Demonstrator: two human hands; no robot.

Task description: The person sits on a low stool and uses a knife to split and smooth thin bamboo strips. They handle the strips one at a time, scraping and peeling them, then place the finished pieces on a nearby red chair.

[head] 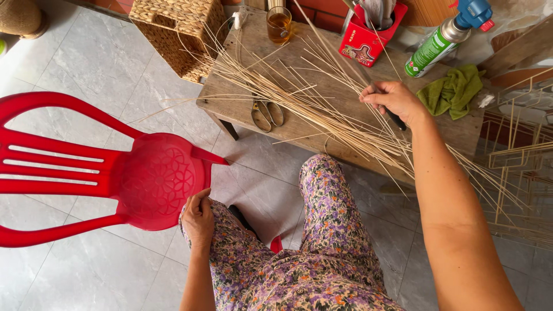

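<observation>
Fingers of the right hand (pixel 393 99) curl around a dark-handled tool (pixel 396 120), pressing down on the thin bamboo sticks (pixel 322 109) spread over the wooden table (pixel 242 101), likely to keep them from sliding. Scissors (pixel 266 113) lie left of those fingers. Left hand (pixel 199 217) rests loosely, holding nothing, on the knee beside the red chair (pixel 144 178).

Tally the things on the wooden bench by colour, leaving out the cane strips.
Red: 1, the tool box
Green: 2, the spray can and the cloth
Amber: 1, the glass of drink
Metal grey: 1, the scissors
Total: 5
</observation>
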